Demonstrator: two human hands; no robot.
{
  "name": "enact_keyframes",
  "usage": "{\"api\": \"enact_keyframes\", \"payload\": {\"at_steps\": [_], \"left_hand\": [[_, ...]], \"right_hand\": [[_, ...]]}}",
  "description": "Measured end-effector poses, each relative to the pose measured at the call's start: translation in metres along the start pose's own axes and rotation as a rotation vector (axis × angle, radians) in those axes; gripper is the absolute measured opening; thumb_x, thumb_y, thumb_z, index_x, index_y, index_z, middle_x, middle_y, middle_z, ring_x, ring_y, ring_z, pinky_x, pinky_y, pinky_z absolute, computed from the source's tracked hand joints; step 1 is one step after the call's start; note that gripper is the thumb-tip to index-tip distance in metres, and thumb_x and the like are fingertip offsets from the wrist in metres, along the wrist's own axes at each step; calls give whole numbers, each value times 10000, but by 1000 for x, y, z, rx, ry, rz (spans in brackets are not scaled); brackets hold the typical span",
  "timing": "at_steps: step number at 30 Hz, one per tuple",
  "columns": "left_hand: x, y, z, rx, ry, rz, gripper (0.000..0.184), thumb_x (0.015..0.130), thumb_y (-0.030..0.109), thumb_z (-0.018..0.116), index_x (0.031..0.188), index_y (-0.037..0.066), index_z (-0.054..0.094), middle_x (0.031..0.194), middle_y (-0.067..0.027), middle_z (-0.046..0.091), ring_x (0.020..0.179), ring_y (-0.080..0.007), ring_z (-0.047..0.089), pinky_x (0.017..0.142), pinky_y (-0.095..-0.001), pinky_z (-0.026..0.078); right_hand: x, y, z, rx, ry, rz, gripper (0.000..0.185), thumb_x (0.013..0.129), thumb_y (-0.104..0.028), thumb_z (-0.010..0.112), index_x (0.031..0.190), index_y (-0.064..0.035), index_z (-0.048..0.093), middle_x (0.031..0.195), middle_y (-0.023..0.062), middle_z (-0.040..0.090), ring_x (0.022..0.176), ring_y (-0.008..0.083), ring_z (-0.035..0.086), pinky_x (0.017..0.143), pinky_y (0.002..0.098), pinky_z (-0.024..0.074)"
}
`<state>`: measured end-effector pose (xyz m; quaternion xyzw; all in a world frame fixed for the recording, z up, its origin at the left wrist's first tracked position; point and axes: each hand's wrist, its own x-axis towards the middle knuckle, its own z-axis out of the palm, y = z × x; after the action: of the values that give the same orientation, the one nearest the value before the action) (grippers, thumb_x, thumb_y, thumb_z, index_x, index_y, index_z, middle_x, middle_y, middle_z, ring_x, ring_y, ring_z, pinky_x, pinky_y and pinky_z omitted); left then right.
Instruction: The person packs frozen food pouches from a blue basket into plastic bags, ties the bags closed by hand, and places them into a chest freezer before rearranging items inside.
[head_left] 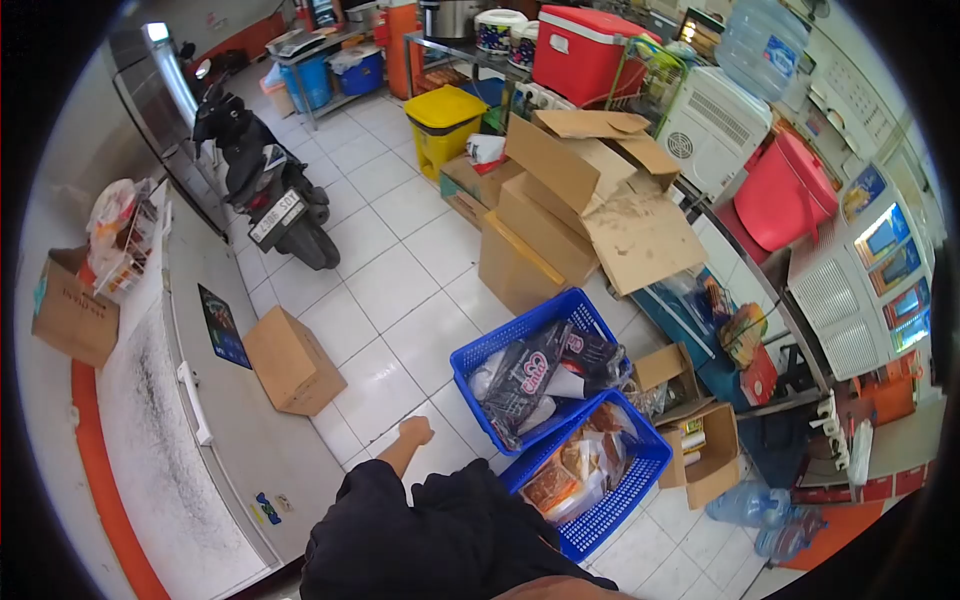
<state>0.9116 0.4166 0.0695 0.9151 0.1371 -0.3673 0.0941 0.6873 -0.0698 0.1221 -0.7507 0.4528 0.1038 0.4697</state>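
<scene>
My left hand [415, 432] hangs over the white tiled floor, below a dark sleeve, with its fingers curled in and nothing showing in them. To its right stands a blue plastic basket [470, 392] with dark printed plastic packs [530, 375] and white packages in it. Against that, nearer to me, is a second blue basket [640, 478] holding bagged reddish-orange food [560, 480]. A closed cardboard box [300, 365] sits to the left of the hand. My right hand is out of view; only a strip of bare skin shows at the bottom edge.
A white chest freezer [150, 400] runs along the left, with a parked scooter [275, 190] beyond it. Open cardboard boxes [545, 230] are stacked ahead, beside a yellow bin [445, 115]. On the right are a small open carton [710, 455] and water jugs [750, 505].
</scene>
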Motion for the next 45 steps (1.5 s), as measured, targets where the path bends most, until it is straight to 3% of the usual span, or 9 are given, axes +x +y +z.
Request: {"api": "enact_keyframes", "payload": {"at_steps": [8, 15, 17, 21, 24, 25, 39, 41, 45], "left_hand": [[0, -18, 8, -69, -86, -38, 446, 775, 402, 552, 1056, 60, 608, 1106, -146, 586, 1040, -301, 552, 829, -422, 464], [22, 44, 30, 118, -190, 314, 450, 788, 407, 539, 1079, 68, 597, 1129, -137, 576, 1060, -312, 537, 856, -438, 444], [27, 58, 31, 130, -192, 395, 428, 783, 399, 543, 1061, 81, 608, 1097, -144, 591, 1035, -312, 552, 845, -434, 450], [19, 78, 29, -166, -5, 450, 316, 734, 369, 576, 928, 127, 635, 921, -148, 638, 896, -309, 601, 775, -422, 471], [37, 76, 61, -120, -61, 529, 285, 738, 364, 577, 895, 130, 620, 896, -154, 635, 858, -319, 603, 739, -433, 470], [16, 78, 58, -129, -24, 505, 296, 750, 367, 582, 916, 124, 615, 884, -158, 633, 846, -323, 602, 732, -429, 472], [61, 211, 208, 247, -145, 696, 105, 767, 230, 552, 786, 128, 572, 844, -117, 588, 797, -330, 583, 696, -441, 473], [77, 264, 215, 308, -198, 662, 212, 818, 287, 517, 821, 80, 566, 845, -130, 607, 815, -319, 586, 682, -442, 473], [120, 309, 281, 68, -123, 586, 198, 798, 281, 553, 881, 103, 585, 888, -112, 619, 837, -304, 596, 705, -419, 472]], "right_hand": [[18, -64, -87, 73, 239, -119, 560, 802, -188, 534, 1231, -28, 211, 830, 173, 601, 583, 211, 560, 527, 316, 466], [-6, -188, -265, 354, 1017, -715, 753, 877, -263, 491, 1409, -79, -9, 868, 192, 604, 591, 231, 572, 535, 303, 495], [-5, -208, -280, 595, 987, -724, 421, 797, -323, 551, 1104, -35, 556, 869, 81, 587, 660, 136, 500, 554, 285, 403], [10, -139, -175, 373, 261, -723, 380, 833, -205, 459, 1185, -64, 479, 856, 84, 580, 680, 138, 546, 598, 269, 480], [21, -36, -60, 154, -211, -161, 413, 834, -282, 537, 1185, -66, 506, 974, 104, 621, 784, 175, 606, 656, 290, 491], [21, 3, -19, -334, -112, -244, 439, 807, -316, 601, 1149, -47, 539, 973, 119, 619, 850, 221, 601, 737, 326, 483], [61, 193, 124, 136, -134, 208, 260, 816, -227, 579, 984, -30, 606, 875, 124, 649, 832, 244, 622, 749, 329, 481], [96, 219, 136, 110, -100, 116, 183, 832, -152, 522, 909, -9, 606, 727, 25, 603, 624, 78, 535, 558, 241, 438], [163, 243, 152, -233, -159, 105, 249, 841, -276, 527, 951, -69, 610, 825, 130, 641, 778, 256, 609, 714, 334, 466]]}}
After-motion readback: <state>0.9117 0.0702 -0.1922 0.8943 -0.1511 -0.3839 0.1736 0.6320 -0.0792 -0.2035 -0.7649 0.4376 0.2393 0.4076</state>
